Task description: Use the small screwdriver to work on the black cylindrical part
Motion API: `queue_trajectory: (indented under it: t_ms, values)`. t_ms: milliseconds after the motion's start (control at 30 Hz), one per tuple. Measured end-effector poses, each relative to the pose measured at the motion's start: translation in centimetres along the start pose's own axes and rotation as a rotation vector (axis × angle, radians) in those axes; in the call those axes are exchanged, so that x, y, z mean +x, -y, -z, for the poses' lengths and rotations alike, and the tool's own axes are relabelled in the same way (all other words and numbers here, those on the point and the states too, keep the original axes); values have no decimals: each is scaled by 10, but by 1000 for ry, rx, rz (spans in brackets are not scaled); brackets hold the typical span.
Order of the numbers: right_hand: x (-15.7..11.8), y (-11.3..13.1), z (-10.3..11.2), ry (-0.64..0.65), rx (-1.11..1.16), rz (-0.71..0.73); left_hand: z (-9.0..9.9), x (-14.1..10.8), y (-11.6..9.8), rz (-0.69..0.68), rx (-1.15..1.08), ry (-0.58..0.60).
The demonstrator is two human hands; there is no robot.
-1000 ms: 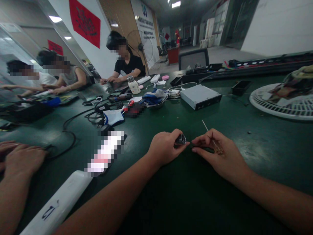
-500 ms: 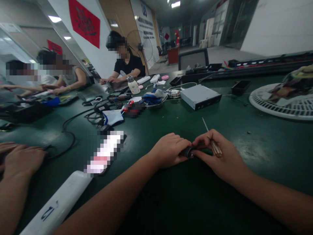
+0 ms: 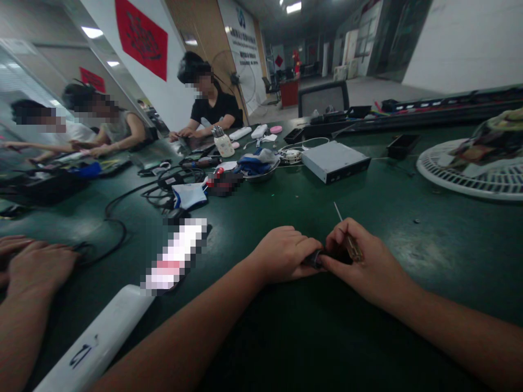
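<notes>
From my remote seat I see the left hand (image 3: 281,253) and the right hand (image 3: 363,257) drawn close together just above the green desk (image 3: 457,245), near the middle of the view. Between them sits a small dark cylindrical part (image 3: 315,259), mostly hidden by the fingers, so I cannot make out its full shape. The left hand's grip is closed around it, with the fingers curled over the top, while the right hand's fingertips press against its far end. The right hand also pinches a slim screwdriver (image 3: 350,246) with an amber handle, its thin shaft pointing up and away from the desk. I judge the cylinder to be light and stiff, but small and perhaps slippery if its surface is smooth metal, so I would keep a wrapped hold around its body and leave the end clear. The screwdriver looks light, though its thin shaft may be awkward to control unless held close to the handle. Beyond the hands lie a flat grey metal box (image 3: 335,161), a black cable (image 3: 107,215) and a metal bowl (image 3: 257,177) holding blue fabric. A round white fan guard (image 3: 482,190) rests at the right, and a long white bar (image 3: 93,340) lies at the lower left, beside another person's hand (image 3: 38,261).
</notes>
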State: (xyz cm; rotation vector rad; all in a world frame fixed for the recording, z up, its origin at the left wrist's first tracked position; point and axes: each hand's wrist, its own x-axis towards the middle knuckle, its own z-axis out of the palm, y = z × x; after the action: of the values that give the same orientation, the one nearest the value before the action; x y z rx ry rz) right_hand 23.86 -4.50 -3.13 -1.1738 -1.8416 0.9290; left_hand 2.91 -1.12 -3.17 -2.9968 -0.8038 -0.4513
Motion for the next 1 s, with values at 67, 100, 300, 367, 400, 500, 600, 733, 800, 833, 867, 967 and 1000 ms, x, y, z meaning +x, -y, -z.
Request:
queue_trajectory:
  t_ms: [67, 100, 300, 367, 400, 500, 600, 733, 800, 833, 867, 967, 1000]
  values:
    - [-1, 0, 0, -31, 6, -1, 0, -1, -1, 75, -16, -45]
    - [-2, -1, 1, -55, 21, -2, 0, -1, -1, 124, -25, -71]
    - [-8, -3, 4, -144, 234, 99, -5, -5, -1, 373, -29, -191]
    - [-9, -3, 5, -159, 211, 180, -6, -6, 0, 402, -42, -201]
    - [-10, -2, 6, -165, 188, 214, -7, -6, 0, 412, -52, -204]
    - [-13, -1, 9, -168, 148, 266, -7, -6, -1, 432, -67, -206]
    - [-15, 1, 9, -169, 158, 284, -7, -6, -1, 445, -59, -199]
    - [-14, 7, 9, -145, 132, 274, -4, -6, -1, 366, -34, -164]
    - [-12, 10, 8, -127, 123, 271, -4, -6, -1, 313, -20, -142]
    - [-11, 11, 9, -116, 124, 271, -3, -6, 0, 293, -14, -136]
    - [-10, 11, 9, -98, 129, 274, -3, -6, 0, 278, -10, -132]
    - [-10, 10, 10, -22, 176, 292, -3, -5, 0, 257, -7, -135]
    - [-10, 10, 10, 2, 190, 299, -3, -5, 0, 258, -7, -141]
